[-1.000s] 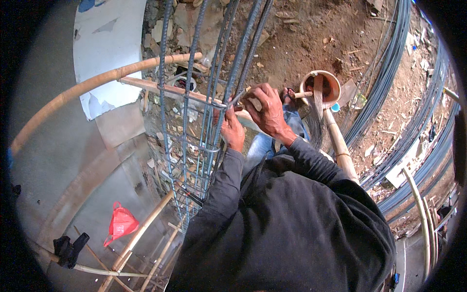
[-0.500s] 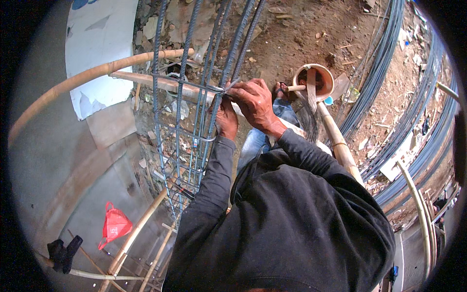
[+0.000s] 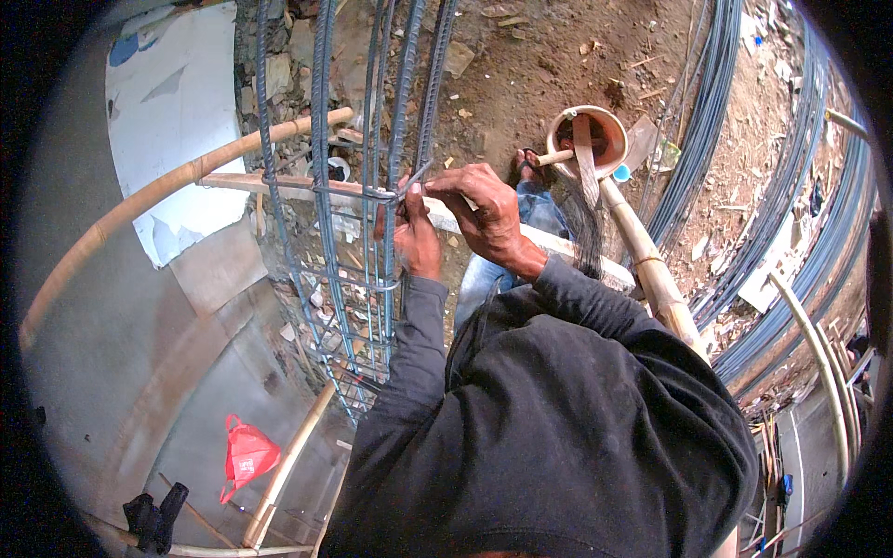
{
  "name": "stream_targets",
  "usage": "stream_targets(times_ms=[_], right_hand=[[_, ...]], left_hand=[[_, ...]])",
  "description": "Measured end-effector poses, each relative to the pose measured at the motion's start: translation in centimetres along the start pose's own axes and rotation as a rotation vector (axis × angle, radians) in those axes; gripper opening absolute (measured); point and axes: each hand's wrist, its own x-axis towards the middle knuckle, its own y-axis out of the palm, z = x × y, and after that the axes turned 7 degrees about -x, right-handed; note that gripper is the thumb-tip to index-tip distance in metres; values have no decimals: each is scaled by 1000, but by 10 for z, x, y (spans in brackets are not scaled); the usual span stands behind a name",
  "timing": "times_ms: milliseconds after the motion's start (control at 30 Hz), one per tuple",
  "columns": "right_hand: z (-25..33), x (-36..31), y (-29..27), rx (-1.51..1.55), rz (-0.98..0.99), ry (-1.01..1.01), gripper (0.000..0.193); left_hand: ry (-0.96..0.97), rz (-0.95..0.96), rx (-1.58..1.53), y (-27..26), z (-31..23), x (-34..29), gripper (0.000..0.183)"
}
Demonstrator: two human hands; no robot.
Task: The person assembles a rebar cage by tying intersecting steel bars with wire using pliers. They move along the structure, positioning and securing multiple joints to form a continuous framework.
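A tall cage of ribbed steel bars with square stirrups stands in front of me, to the left of centre. My left hand is closed round a corner bar just under a stirrup, its thumb raised beside the joint. My right hand is closed in a pinch right of that corner, its fingertips close to the left thumb. Thin grey tie wire sticks out at the joint; the fingers partly hide it. A bundle of dark wire hangs beside my right forearm.
A pale wooden bar runs behind the cage and a bamboo pole curves at left. Right of me are a bucket, a thick bamboo pole and long steel rods. A red bag is at lower left.
The view has shifted, so the cage appears further left. My right hand has drawn back slightly to the right of the joint, and my left thumb now shows beside it.
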Motion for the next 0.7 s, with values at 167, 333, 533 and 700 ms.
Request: stream_targets(times_ms=[167,333,533,700], right_hand=[[4,-2,5,160,-35,224,18],[6,-3,10,517,-74,508,12],[-20,13,10,608,38,763,20],[-52,44,23,580,220,677,22]], left_hand=[[-29,-7,-9,8,-18,-3,30],[-64,-45,73,12,-25,-6,32],[-41,-20,94,5,-21,-7,29],[88,-42,69,5,-6,-4,24]])
